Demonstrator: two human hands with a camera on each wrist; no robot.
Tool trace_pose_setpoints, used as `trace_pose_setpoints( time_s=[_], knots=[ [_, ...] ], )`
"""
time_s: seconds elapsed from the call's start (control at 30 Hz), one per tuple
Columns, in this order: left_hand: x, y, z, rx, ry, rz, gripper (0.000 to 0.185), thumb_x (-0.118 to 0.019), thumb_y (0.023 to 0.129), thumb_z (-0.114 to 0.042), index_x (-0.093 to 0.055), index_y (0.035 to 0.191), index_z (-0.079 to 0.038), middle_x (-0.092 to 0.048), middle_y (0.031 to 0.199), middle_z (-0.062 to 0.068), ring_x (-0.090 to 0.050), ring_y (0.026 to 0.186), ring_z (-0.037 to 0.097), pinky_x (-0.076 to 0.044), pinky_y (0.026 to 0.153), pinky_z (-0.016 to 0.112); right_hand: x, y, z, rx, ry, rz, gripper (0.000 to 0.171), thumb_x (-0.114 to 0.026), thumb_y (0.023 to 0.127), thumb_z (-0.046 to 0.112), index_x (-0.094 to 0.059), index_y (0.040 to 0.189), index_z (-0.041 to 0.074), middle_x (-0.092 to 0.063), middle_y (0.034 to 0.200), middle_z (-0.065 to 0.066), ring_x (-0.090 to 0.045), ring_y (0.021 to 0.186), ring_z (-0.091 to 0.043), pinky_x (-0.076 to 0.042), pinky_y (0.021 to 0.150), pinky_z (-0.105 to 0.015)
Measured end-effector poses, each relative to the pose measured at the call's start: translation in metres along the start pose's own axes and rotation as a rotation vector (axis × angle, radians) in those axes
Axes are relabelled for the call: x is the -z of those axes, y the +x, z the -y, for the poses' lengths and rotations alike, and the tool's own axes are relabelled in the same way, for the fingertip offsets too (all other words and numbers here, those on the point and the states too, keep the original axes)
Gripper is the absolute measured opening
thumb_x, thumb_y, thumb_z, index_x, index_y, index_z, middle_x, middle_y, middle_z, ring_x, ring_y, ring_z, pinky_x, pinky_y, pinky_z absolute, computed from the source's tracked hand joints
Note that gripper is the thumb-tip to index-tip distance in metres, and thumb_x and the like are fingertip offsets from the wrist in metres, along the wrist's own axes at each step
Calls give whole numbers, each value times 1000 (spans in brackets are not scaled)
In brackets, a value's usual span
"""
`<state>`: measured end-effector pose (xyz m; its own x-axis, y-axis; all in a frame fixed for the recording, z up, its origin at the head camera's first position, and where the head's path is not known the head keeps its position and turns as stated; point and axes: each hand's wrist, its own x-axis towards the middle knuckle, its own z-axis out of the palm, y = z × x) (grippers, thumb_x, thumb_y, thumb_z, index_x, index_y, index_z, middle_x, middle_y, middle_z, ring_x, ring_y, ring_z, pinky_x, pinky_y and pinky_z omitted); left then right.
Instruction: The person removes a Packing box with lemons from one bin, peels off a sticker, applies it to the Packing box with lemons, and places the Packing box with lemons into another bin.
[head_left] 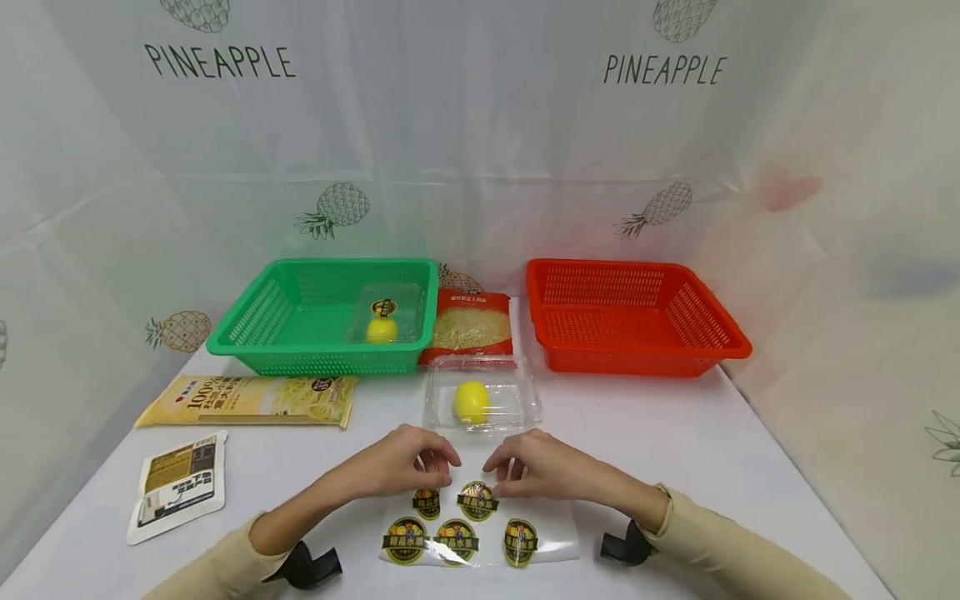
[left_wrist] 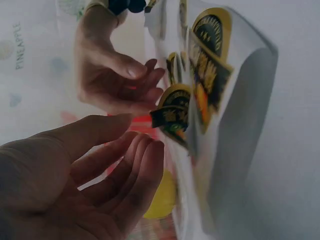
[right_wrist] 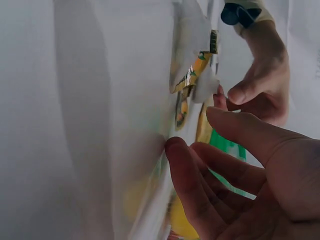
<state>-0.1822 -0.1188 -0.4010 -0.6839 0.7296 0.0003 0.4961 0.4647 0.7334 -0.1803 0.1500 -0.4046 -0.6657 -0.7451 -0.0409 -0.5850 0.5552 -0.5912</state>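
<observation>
A glossy sheet of round black-and-gold fruit stickers point(head_left: 457, 533) lies on the white table in front of me. My left hand point(head_left: 408, 462) hovers at the sheet's far left part, fingers bent loosely and thumb apart from them; nothing shows between them in the left wrist view. Across from it, my right hand point(head_left: 536, 467) is close over a sticker point(head_left: 477, 501). In the right wrist view its fingertips point(right_wrist: 176, 145) are right at the sheet, with the thumb held away. Just beyond both hands, a clear plastic box point(head_left: 517, 400) with its lid raised contains a yellow lemon-like fruit point(head_left: 472, 402).
A green basket point(head_left: 322, 360) at the back left holds a stickered clear box point(head_left: 408, 304) with a yellow fruit. At the back right stands a red basket point(head_left: 622, 357). Between them lies a red pasta bag point(head_left: 472, 325). A yellow pasta pack point(head_left: 247, 400) and white pouch point(head_left: 180, 483) lie left.
</observation>
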Motion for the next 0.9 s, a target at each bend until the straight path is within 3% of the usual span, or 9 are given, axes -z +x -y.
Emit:
trace_pose_setpoints(
  time_s=[0.2,0.5,0.9],
  knots=[
    [-8,3,1,9,-20,64,18,-70,88,-8,-72,105,-4,-71,83,-5,-62,74,-2,-54,70,17,-7,7,0,21,-55,14,25,-76,85,21,-74,109,13,-66,84,7,-58,71,5,-50,70,-13],
    [-15,9,8,15,-8,59,21,-77,83,-12,-73,103,-5,-69,83,-5,-61,73,-4,-53,69,16,-9,13,0,42,-79,38,27,-77,84,18,-75,111,18,-64,84,6,-55,70,5,-47,67,-12],
    [-21,12,14,10,-21,30,17,-79,83,-19,-74,95,-8,-70,83,-4,-61,71,-4,-53,66,16,-8,17,-4,30,-1,74,26,-79,83,17,-75,109,18,-64,86,5,-56,70,4,-50,67,-13]
  ],
)
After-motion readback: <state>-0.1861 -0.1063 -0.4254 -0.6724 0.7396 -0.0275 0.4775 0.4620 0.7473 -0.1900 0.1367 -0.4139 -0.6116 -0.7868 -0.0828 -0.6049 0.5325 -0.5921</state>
